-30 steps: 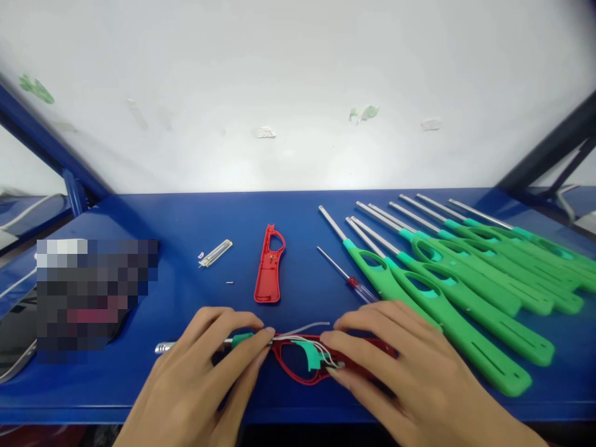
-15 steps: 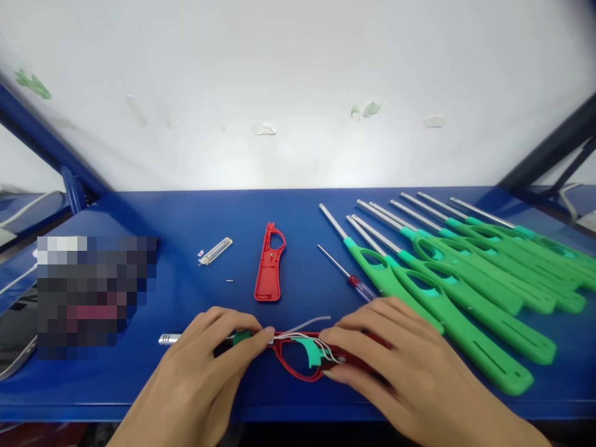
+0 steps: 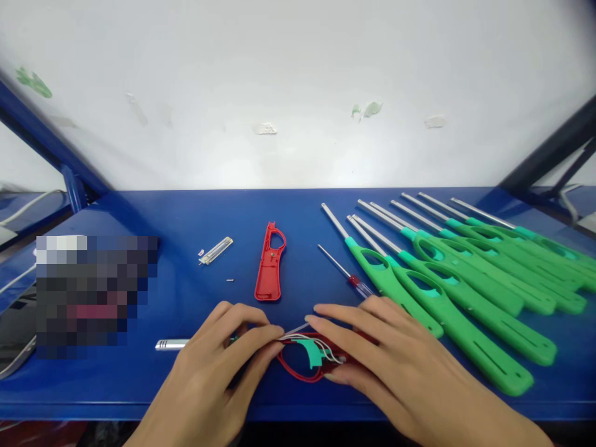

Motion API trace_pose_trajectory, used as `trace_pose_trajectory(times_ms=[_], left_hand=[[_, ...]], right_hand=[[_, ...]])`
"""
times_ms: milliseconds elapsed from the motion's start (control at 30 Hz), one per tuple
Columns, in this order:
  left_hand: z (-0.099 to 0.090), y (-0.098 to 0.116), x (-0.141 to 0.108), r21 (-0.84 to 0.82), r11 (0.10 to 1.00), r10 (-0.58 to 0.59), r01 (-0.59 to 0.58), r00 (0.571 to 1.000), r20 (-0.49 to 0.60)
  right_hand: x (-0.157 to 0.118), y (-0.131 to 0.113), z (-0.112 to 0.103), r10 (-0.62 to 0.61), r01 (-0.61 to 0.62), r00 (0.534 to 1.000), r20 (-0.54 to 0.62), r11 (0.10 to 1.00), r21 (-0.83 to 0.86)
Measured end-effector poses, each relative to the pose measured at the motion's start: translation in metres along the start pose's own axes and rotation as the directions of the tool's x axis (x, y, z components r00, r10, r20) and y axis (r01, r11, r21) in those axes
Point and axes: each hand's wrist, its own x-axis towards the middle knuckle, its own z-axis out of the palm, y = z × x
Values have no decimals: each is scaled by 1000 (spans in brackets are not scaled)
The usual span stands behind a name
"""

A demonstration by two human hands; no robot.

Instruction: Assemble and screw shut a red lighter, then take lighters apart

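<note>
An opened red gas lighter (image 3: pixel 298 376) lies near the table's front edge, its handle shell facing up. Inside it show a teal trigger (image 3: pixel 313 354) and white wires (image 3: pixel 321 340). My left hand (image 3: pixel 218 360) is closed at the neck, thumb and index finger pinched together there; the metal barrel (image 3: pixel 171 344) sticks out to its left. My right hand (image 3: pixel 391 360) grips the handle end, thumb on the near rim. Its index fingertip is by the tip of a thin clear tube (image 3: pixel 296 328). Both hands hide much of the lighter.
Beyond the hands lies a red handle half (image 3: pixel 269 267). A small screw (image 3: pixel 230 280) and a packet of thin rods (image 3: pixel 216 251) are left of it. A screwdriver (image 3: pixel 351 277) and several green gas lighters (image 3: pixel 465 310) lie right. A blurred-out item (image 3: pixel 93 298) is far left.
My left hand has shifted slightly right along the neck, baring more of the barrel. My right index finger has reached left to the clear tube, whose free end is now covered.
</note>
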Motion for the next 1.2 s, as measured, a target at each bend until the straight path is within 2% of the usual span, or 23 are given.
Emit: trace_pose_trajectory(times_ms=[233,367,533,833,1067,1200], left_hand=[[0,-4,-2,-37,998,48,-45,995,87],[-1,-6,-3,-34,996,85,-82,991,98],[-3,-7,-5,5,990,138,-139,987,88],[-2,-6,-5,22,989,145,-147,987,75],[-1,-5,-5,2,991,133,-134,988,84],[-1,-5,-5,-1,992,127,-128,987,98]], right_hand=[[1,1,-2,9,-23,996,86,986,166],[0,2,-2,-8,-10,996,86,979,205],[0,3,-2,-34,14,995,89,977,213],[3,2,-5,-12,-9,995,95,976,220],[1,2,-4,-1,2,1000,-8,987,161],[2,2,-4,-10,9,1000,5,991,132]])
